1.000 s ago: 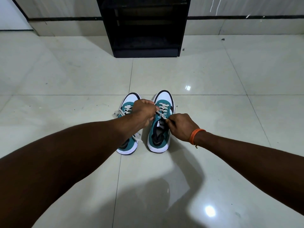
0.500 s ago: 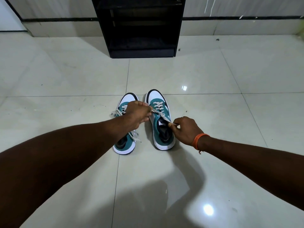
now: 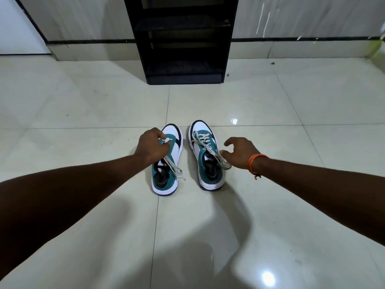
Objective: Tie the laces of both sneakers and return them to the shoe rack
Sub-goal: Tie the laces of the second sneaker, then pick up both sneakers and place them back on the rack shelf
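Note:
Two teal and white sneakers stand side by side on the tiled floor, toes pointing away from me. The right sneaker [image 3: 206, 157] has a knot in its laces, with loops trailing over its right side. My right hand [image 3: 239, 152] hovers just right of it, fingers spread, holding nothing. My left hand [image 3: 151, 146] rests over the tongue of the left sneaker [image 3: 166, 176] and pinches its white laces, whose loose ends hang over the shoe's right side. The black shoe rack [image 3: 183, 38] stands against the wall straight ahead.
Glossy pale floor tiles [image 3: 270, 105] surround the shoes. The rack's lower shelves look dark and bare. A white door [image 3: 16, 28] is at the far left. An orange band sits on my right wrist [image 3: 255, 160].
Both hands let go of the right sneaker's lace. My left hand moved onto the left sneaker's laces and my right hand opened beside the right sneaker. The view tilted up.

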